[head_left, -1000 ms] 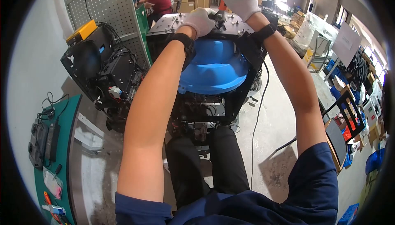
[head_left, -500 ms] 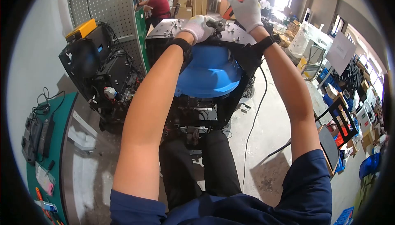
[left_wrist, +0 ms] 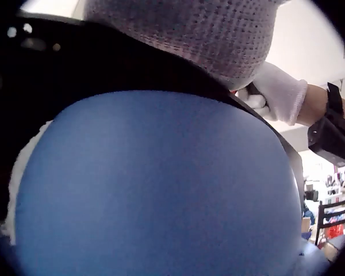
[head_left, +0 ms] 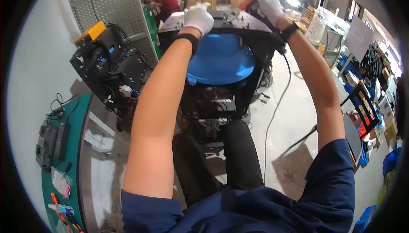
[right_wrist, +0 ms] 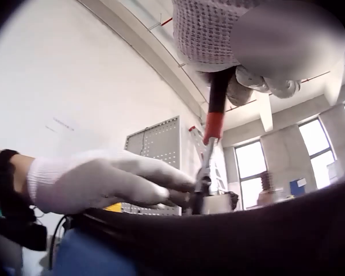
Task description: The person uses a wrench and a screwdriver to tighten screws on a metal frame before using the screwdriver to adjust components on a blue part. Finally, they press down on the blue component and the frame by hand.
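Observation:
In the head view my gloved left hand (head_left: 199, 18) is over the left side of a black plate (head_left: 255, 25) on top of a machine. Seen from the right wrist, the left hand's fingers (right_wrist: 152, 169) stretch toward the tool's metal end. My gloved right hand (head_left: 269, 5), above the plate's right edge, grips a tool with a red-and-black handle (right_wrist: 215, 109) and a metal shank (right_wrist: 207, 161). A metal fitting (head_left: 232, 17) stands on the plate between the hands. Below the plate sits a rounded blue shell (head_left: 221, 64).
To the left stands another black machine (head_left: 110, 71) with cables and a yellow block (head_left: 91, 32). A green table (head_left: 81, 118) holds tools and black devices. A black cable (head_left: 279, 101) hangs to the floor on the right, near a chair (head_left: 362, 109). Another person (head_left: 166, 0) is at the back.
My left hand has moved left, away from the metal fitting it was close to. The right hand with its tool has shifted right and turned. The head view has tilted slightly.

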`<action>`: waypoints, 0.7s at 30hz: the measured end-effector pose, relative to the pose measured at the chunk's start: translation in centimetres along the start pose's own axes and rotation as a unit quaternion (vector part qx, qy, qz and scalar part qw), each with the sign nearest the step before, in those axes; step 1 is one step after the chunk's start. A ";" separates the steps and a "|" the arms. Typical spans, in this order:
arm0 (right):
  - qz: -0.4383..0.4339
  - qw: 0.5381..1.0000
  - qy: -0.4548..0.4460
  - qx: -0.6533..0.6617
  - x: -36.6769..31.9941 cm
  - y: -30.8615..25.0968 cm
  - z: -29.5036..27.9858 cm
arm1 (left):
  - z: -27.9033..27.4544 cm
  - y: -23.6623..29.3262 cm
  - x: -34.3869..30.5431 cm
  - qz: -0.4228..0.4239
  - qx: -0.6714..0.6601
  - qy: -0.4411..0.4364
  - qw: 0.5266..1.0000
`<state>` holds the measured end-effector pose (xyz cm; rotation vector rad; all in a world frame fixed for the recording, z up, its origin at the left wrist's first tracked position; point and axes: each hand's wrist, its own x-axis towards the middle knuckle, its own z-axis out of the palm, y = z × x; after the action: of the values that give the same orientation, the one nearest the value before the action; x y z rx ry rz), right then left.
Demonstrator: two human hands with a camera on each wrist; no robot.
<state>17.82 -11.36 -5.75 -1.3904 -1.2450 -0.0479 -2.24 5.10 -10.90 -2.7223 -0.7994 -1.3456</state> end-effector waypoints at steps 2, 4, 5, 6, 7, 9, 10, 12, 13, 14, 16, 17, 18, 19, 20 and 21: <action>0.001 0.996 0.052 0.069 -0.8 -0.4 -0.6 | -0.6 -0.4 0.3 0.015 -0.055 -0.038 0.998; 0.006 0.991 0.125 0.056 -1.2 -1.6 -1.1 | -1.4 0.6 -0.5 0.027 0.001 -0.075 0.997; 0.014 0.990 0.133 0.054 -1.2 -1.6 -1.5 | -1.5 0.7 -0.6 0.034 0.005 -0.075 0.997; 0.012 0.989 0.134 0.056 -1.3 -1.4 -1.8 | -1.6 0.9 -0.7 0.041 0.010 -0.078 0.996; 0.020 0.986 0.136 0.100 -1.5 -1.3 -1.9 | -1.6 0.6 -0.7 0.051 0.020 -0.061 0.997; 0.036 0.979 0.120 0.158 -2.7 -0.6 -2.1 | -2.1 -0.7 -0.8 0.065 0.038 -0.032 0.997; 0.041 0.979 0.121 0.161 -3.6 -0.7 -2.2 | -2.4 -1.5 -0.9 0.078 0.052 0.001 0.996; 0.041 0.963 0.085 0.253 -6.1 -0.4 -2.1 | -3.0 -3.3 -2.1 0.122 0.028 0.040 0.991; 0.030 0.955 0.102 0.278 -7.1 -0.1 -1.8 | -3.1 -4.3 -3.0 0.129 0.014 0.054 0.990; 0.025 0.956 0.110 0.271 -8.0 0.0 -1.6 | -3.1 -5.0 -3.7 0.139 0.002 0.068 0.988; 0.011 0.955 0.114 0.273 -8.8 0.4 -1.2 | -3.4 -5.6 -5.0 0.165 -0.017 0.088 0.982; 0.013 0.952 0.118 0.281 -8.8 0.7 -0.8 | -3.8 -5.6 -5.5 0.148 -0.025 0.067 0.986; -0.054 0.961 0.129 0.238 -8.6 0.9 -0.3 | -4.3 -5.5 -5.5 0.130 -0.033 0.051 0.990; -0.120 0.964 0.140 0.192 -8.4 1.1 0.2 | -4.3 -5.3 -5.4 0.107 -0.069 0.045 0.991; -0.142 0.973 0.130 0.128 -7.8 2.3 0.5 | -4.5 -5.3 -5.0 0.109 -0.064 0.044 0.991; -0.222 0.965 0.141 -0.016 -7.7 3.1 0.5 | -4.8 -5.3 -4.7 0.090 -0.072 0.005 0.993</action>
<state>16.28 -14.85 -13.09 -1.0619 -1.2918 -0.5595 -10.53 6.62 -12.56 -2.8092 -0.4583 -1.4286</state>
